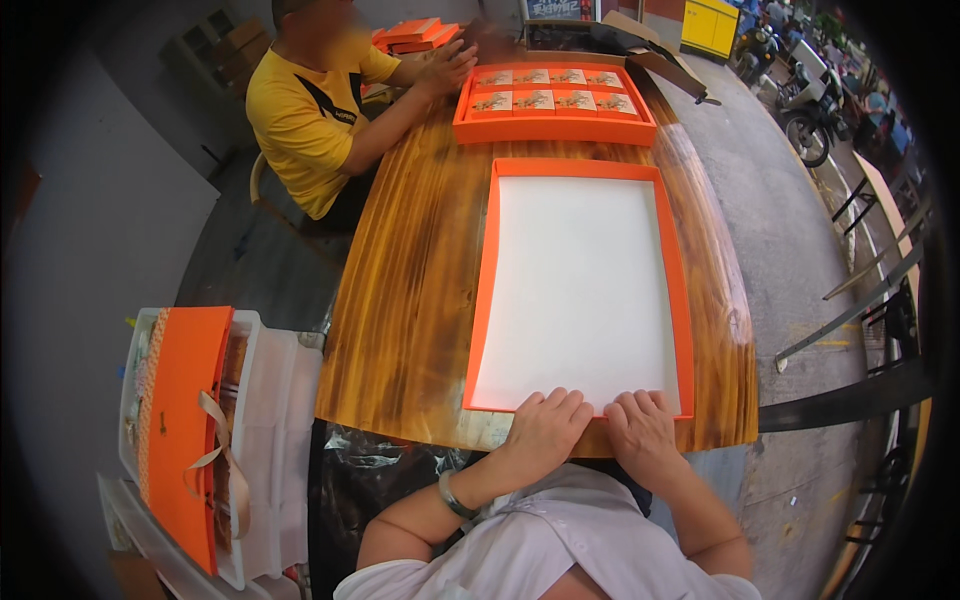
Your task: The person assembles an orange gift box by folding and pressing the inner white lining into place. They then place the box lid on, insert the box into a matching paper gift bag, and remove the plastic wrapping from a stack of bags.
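Note:
A large shallow orange box part with a white inside (pixel 581 292) lies open side up on the wooden table (pixel 405 300). My left hand (pixel 551 427) grips its near wall left of the middle, fingers curled over the rim. My right hand (pixel 643 427) holds the same wall farther right, its fingers curled over the rim too. Beyond this box part stands an orange gift box (pixel 555 133) with two rows of small orange and white printed boxes (pixel 533 102) inside it.
A person in a yellow shirt (pixel 307 127) sits at the table's far left, hands raised beside the gift box. Orange boxes (pixel 412 31) are stacked behind. At the left, an orange bag with ribbon (pixel 184 435) lies on white plastic crates (pixel 277 450). Opened cardboard (pixel 667 71) stands at the far right.

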Demonstrator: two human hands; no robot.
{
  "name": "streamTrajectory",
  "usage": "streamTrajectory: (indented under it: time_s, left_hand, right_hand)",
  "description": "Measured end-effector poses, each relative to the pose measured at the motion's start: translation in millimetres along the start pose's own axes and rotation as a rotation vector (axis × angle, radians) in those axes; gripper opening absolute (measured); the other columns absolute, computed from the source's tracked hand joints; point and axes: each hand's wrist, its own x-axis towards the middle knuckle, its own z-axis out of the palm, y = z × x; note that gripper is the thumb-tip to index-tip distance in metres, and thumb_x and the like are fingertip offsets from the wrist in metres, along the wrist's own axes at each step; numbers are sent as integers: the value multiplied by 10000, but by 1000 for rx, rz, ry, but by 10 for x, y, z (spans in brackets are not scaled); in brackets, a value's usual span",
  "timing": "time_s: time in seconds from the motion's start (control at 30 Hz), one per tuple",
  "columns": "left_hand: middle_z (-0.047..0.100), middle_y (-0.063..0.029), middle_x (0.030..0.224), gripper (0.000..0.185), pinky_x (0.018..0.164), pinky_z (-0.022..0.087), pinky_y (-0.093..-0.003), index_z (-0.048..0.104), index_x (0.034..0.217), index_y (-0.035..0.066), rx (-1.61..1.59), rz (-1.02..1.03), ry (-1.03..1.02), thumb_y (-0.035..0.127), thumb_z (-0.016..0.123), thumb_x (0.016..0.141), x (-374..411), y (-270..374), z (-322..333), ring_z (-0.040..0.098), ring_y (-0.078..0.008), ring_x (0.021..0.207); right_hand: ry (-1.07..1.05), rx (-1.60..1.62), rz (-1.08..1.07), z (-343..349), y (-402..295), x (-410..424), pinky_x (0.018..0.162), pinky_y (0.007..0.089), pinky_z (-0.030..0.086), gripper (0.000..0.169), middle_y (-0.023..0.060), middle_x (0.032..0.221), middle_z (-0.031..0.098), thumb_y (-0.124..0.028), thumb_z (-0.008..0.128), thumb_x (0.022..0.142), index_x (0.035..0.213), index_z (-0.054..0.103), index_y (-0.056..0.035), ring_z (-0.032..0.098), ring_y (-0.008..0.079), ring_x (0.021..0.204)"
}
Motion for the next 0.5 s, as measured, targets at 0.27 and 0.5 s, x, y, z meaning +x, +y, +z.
streamTrajectory:
  time_s: [0.27,0.5]
  left_hand:
    - [500,-41,800,81,629,396,-335,538,863,86,-63,20,17,129,594,822,91,52,-15,534,-209,768]
    - [499,-47,761,118,700,399,-378,544,815,93,27,22,-73,150,646,831,87,-59,-47,535,-226,767]
  right_hand:
    - [22,39,-97,63,-1,60,664,340,382,65,60,779,489,-85,566,760,806,522,-78,510,220,744]
    - [-58,126,-100,129,116,51,700,338,400,55,49,797,508,-124,552,818,810,508,-93,530,206,764]
